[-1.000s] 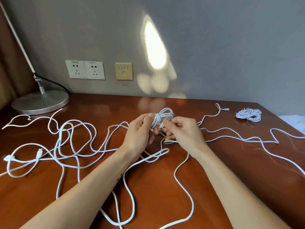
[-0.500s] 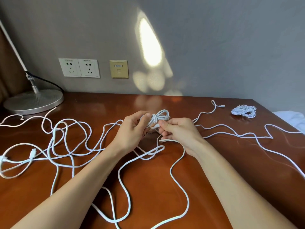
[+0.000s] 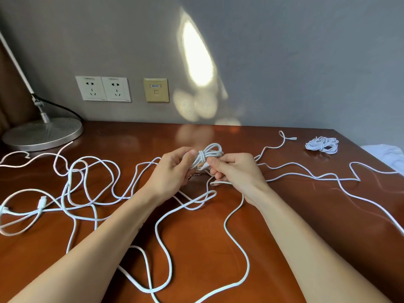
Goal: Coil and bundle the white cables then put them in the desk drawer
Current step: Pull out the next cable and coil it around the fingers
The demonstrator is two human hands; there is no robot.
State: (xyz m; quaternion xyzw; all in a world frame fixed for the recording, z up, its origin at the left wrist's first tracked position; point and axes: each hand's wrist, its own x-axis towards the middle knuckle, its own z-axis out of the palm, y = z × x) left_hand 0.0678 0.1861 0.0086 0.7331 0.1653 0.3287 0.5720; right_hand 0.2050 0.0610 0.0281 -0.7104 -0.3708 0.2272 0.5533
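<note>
Brown tabletop point(image 3: 295, 215) carries loose white cables point(image 3: 91, 189). Above its centre, left hand point(image 3: 172, 173) grips a coiled bundle point(image 3: 207, 155); right hand point(image 3: 236, 173) fingers pinch its tail. Step: securing the wrap. Next: tuck the end, set it by the finished bundle point(image 3: 322, 145) near the far right corner.

left hand point(image 3: 172, 174) | right hand point(image 3: 237, 173) | forearms point(image 3: 105, 239) bare — small dark mark point(image 3: 140, 227) on left
</note>
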